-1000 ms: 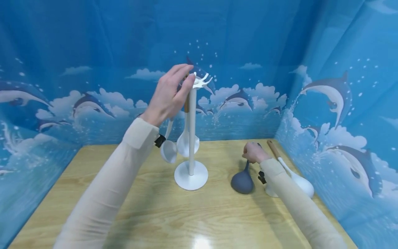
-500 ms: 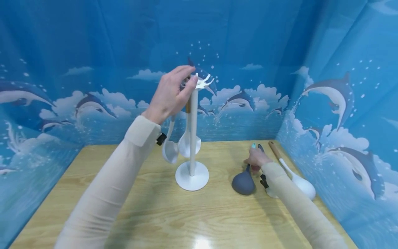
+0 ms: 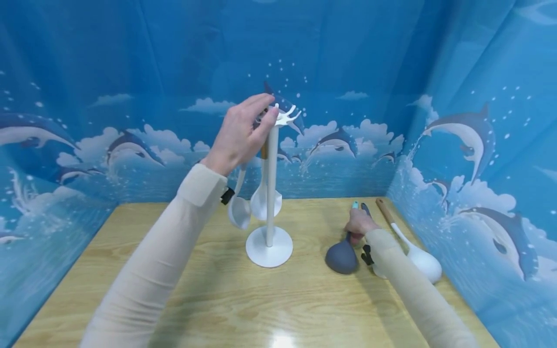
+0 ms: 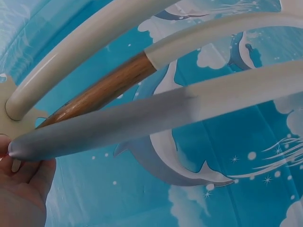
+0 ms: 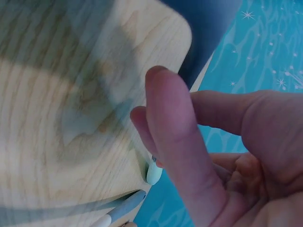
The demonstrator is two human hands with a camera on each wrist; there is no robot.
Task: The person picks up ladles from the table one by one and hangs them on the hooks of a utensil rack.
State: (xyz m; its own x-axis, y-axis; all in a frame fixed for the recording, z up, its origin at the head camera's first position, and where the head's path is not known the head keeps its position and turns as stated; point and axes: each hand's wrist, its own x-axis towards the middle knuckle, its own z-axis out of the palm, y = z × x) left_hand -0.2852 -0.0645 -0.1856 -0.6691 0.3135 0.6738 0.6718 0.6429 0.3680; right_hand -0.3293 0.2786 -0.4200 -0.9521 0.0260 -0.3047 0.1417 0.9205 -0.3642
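My left hand (image 3: 241,130) is at the top of a white utensil stand (image 3: 271,183), its fingers and thumb pinching the end of a grey handle (image 4: 109,125). That handle belongs to a white ladle (image 3: 239,212) hanging beside the post. A wooden-handled white utensil (image 3: 259,200) hangs close by. At the right, my right hand (image 3: 362,223) grips the handle of a dark grey ladle (image 3: 341,257), whose bowl rests on the table. The handle's mint tip (image 5: 154,172) shows past the fingers; the gripped stretch is hidden behind the thumb (image 5: 173,109).
On the right of the wooden table (image 3: 226,299) lies a white ladle with a wooden handle (image 3: 424,263). Another utensil with a grey handle (image 5: 125,208) lies partly under the right forearm. Dolphin-print curtains (image 3: 152,63) stand behind and along the sides.
My right hand has shifted slightly at the dark ladle's handle, uncovering its mint tip and the neighbouring grey handle. My left hand stays at the stand's top. The view has shifted a little.
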